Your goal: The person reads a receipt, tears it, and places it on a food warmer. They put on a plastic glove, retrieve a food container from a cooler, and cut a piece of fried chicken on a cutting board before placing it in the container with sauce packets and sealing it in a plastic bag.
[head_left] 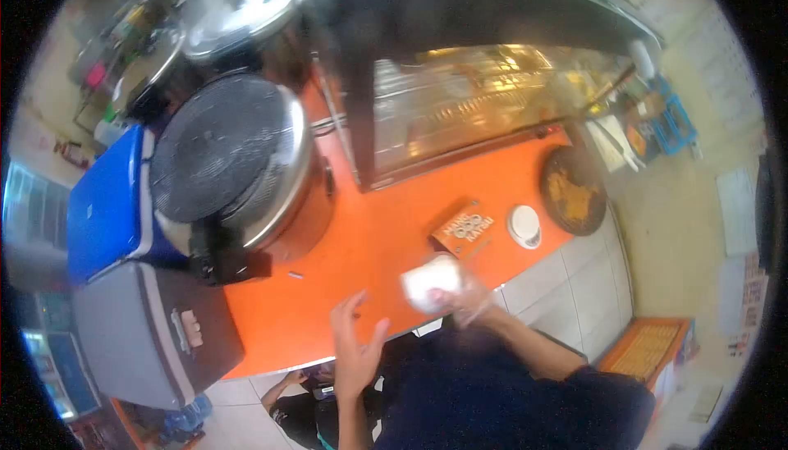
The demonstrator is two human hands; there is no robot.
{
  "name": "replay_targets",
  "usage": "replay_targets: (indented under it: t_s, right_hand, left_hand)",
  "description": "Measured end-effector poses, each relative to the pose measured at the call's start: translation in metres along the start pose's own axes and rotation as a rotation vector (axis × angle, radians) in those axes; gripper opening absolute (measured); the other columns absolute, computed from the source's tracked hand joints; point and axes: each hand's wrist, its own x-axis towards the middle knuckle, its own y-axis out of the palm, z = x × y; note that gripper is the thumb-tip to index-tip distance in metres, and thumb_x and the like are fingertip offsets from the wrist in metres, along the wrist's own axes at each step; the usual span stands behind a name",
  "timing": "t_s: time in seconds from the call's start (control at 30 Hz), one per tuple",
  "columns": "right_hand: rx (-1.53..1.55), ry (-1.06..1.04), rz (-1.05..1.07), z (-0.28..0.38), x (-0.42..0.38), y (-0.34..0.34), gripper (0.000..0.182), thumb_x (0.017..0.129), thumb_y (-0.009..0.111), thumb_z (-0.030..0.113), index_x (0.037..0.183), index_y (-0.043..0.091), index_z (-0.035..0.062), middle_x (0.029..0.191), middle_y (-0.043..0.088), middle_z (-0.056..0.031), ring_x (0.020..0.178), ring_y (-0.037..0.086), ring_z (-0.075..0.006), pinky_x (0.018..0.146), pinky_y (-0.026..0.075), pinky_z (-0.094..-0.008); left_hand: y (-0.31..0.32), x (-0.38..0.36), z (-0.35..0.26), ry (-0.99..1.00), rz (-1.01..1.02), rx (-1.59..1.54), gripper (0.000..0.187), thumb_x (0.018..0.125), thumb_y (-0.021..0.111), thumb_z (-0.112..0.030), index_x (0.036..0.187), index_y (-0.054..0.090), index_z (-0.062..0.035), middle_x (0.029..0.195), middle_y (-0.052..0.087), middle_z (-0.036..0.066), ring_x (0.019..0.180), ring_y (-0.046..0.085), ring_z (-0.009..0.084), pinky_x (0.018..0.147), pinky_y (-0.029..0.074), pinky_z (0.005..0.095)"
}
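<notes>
My right hand point(465, 297), in a clear plastic glove, is closed on a white round container point(432, 283) over the front of the orange counter point(361, 237). My left hand point(359, 347) is bare and empty, its fingers apart, at the counter's front edge. Just beyond the container stands a small orange and black printed box point(465, 228). A round white lid or dish point(524, 227) lies right of the box. What the white container holds is blurred.
A large pot point(283, 196) with a dark mesh top stands at left, beside a blue cooler point(107, 204) and a grey cooler point(123, 327). A glass display case point(460, 105) spans the back. A brown round plate point(574, 191) is at right. Another person point(295, 413) is below the counter.
</notes>
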Motion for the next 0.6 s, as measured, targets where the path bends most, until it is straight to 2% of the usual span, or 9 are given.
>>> replay_targets:
  t_s: [0.07,0.13,0.27,0.37,0.43,0.47,0.53,0.57,0.6]
  right_hand:
    - [-0.515,0.27,-0.091,0.02,-0.03,-0.076,0.061,0.08,0.078,0.029,0.129,0.054,0.0036,0.112,0.067,-0.0129,0.103,0.064,-0.0195,0.087,0.054,-0.0366]
    - [-0.649,0.288,-0.211,-0.013,-0.057,-0.136,0.06,0.08,0.078,0.034,0.127,0.056,0.0039,0.109,0.068,-0.0156,0.098,0.067,-0.0209,0.085,0.055,-0.0381]
    - [-0.936,0.236,-0.36,-0.068,-0.055,-0.205,0.06,0.08,0.078,0.039,0.124,0.059,0.0047,0.113,0.067,-0.0186,0.098,0.069,-0.0254,0.082,0.056,-0.0376]
    - [-1.2,-0.416,-0.331,-0.143,-0.016,-0.239,0.053,0.082,0.077,0.036,0.124,0.061,0.0102,0.119,0.064,-0.021,0.099,0.068,-0.0328,0.08,0.056,-0.0425]
    - [-1.166,-0.641,-0.264,-0.186,0.016,-0.243,0.047,0.085,0.072,0.036,0.126,0.061,0.0182,0.125,0.06,-0.0215,0.103,0.065,-0.0337,0.081,0.054,-0.0483]
    - [-0.833,-0.467,-0.214,-0.185,0.039,-0.232,0.042,0.088,0.066,0.039,0.127,0.062,0.0223,0.13,0.057,-0.0218,0.109,0.063,-0.0329,0.084,0.052,-0.0507]
    - [-1.448,-0.179,0.191,-0.157,0.06,-0.229,0.046,0.093,0.051,0.05,0.127,0.062,0.0215,0.136,0.052,-0.0224,0.119,0.057,-0.0318,0.095,0.045,-0.0559]
    - [-1.312,-0.161,0.1,-0.167,0.064,-0.227,0.044,0.094,0.05,0.049,0.124,0.063,0.0191,0.129,0.056,-0.0192,0.116,0.058,-0.031,0.094,0.046,-0.0538]
    - [-1.18,-0.151,0.012,-0.187,0.073,-0.226,0.043,0.095,0.048,0.047,0.121,0.063,0.0167,0.123,0.059,-0.0159,0.112,0.06,-0.0302,0.092,0.047,-0.0518]
  left_hand:
    - [0.081,0.04,0.029,0.061,0.132,0.144,0.08,0.078,0.079,-0.034,0.141,0.043,-0.0008,0.142,0.043,0.023,0.133,0.038,0.039,0.109,0.035,0.047]
    - [0.167,0.074,0.046,0.323,0.118,0.293,0.087,0.072,0.082,-0.036,0.143,0.042,-0.0046,0.148,0.038,0.023,0.139,0.032,0.0401,0.113,0.031,0.0495]
    - [0.276,0.12,0.102,0.361,0.119,0.675,0.077,0.075,0.078,-0.026,0.142,0.046,-0.0091,0.148,0.041,0.019,0.14,0.033,0.04,0.112,0.031,0.0522]
    - [0.301,0.135,0.162,0.342,-0.013,0.528,0.053,0.08,0.066,-0.004,0.132,0.056,-0.007,0.135,0.055,0.015,0.129,0.047,0.0393,0.104,0.041,0.0478]
    - [0.297,0.138,0.147,0.299,0.043,0.413,0.053,0.079,0.064,-0.001,0.132,0.058,-0.0074,0.136,0.055,0.017,0.124,0.053,0.0376,0.104,0.043,0.0427]
    - [0.291,0.139,0.136,0.285,0.081,0.358,0.054,0.079,0.063,0.001,0.131,0.058,-0.0076,0.136,0.055,0.017,0.122,0.055,0.0367,0.104,0.044,0.0402]
    - [0.284,0.139,0.118,0.248,0.159,0.24,0.052,0.08,0.06,0.004,0.131,0.057,-0.0047,0.133,0.057,0.018,0.122,0.056,0.0334,0.102,0.046,0.04]
    - [0.295,0.137,0.112,0.23,0.206,0.167,0.051,0.081,0.059,0.006,0.131,0.056,-0.0033,0.132,0.058,0.018,0.121,0.056,0.0317,0.101,0.047,0.0399]
    - [0.313,0.131,0.12,0.209,0.054,0.068,0.05,0.082,0.058,0.007,0.131,0.055,-0.0021,0.13,0.059,0.018,0.121,0.057,0.0297,0.1,0.047,0.0393]
